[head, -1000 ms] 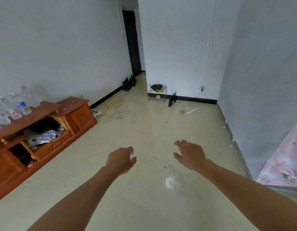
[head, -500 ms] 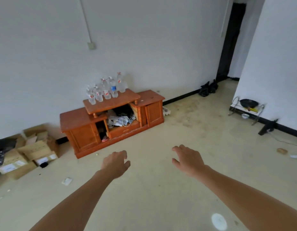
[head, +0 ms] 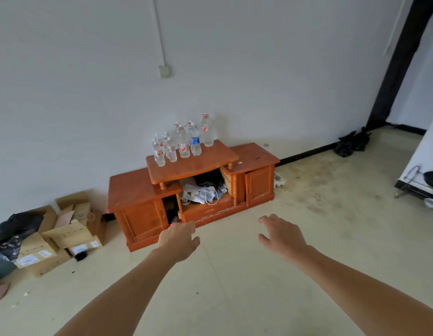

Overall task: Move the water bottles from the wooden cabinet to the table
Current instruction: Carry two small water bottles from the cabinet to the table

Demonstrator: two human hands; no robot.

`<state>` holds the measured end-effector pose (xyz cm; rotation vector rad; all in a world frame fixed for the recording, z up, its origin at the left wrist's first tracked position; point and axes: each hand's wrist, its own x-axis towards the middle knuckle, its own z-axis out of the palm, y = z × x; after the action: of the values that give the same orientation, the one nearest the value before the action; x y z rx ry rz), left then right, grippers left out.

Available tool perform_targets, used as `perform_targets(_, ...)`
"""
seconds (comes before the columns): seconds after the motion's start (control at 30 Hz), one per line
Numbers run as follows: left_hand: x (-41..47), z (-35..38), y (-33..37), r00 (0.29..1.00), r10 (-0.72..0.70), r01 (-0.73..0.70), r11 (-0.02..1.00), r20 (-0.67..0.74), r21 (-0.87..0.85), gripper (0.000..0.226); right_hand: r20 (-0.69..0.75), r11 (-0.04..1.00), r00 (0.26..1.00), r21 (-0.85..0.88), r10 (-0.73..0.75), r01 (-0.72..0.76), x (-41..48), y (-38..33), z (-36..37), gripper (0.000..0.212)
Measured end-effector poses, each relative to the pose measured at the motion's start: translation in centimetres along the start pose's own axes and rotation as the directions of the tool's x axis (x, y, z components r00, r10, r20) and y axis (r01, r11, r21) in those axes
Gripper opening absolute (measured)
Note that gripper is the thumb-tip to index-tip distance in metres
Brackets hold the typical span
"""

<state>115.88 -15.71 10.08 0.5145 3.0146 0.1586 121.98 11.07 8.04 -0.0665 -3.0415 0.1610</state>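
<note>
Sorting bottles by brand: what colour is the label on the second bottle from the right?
Blue; that water bottle shows best in the head view.

Clear water bottles (head: 182, 143) are set upright in a cluster on the raised top shelf of the wooden cabinet (head: 201, 163). Its open middle compartment is filled with what may be crumpled papers and cords (head: 203, 192).
</note>
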Motion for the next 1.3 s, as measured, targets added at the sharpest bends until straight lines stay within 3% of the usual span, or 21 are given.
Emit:
perform_targets(0.37,26.3,-3.8,-6.8,0.976,-0.204,0.199,0.978,-0.079,-0.068,0.014,-0.018,0.987,0.987,0.03,-0.159,0.159,32.6,1.4,2.2,0.034)
perform_targets(0.7,42.8,-2.4,-18.2,0.938,-0.345,0.347,0.932,0.038,-0.102,0.012,0.061,0.94,0.939,0.06,-0.338,0.335,54.9,-4.5,8.4,0.037)
perform_targets(0.9,56.5,-2.9,-26.0,0.941,-0.338,0.338,0.933,0.022,-0.122,0.018,0.123,0.95,0.942,0.055,-0.312,0.308,70.1,-6.5,11.0,0.041)
perform_targets(1.3,79.2,-2.8,-34.3,0.933,-0.35,0.358,0.927,0.083,-0.11,0.022,0.148,0.952,0.942,0.112,-0.3,0.286,93.5,-8.0,14.4,0.047)
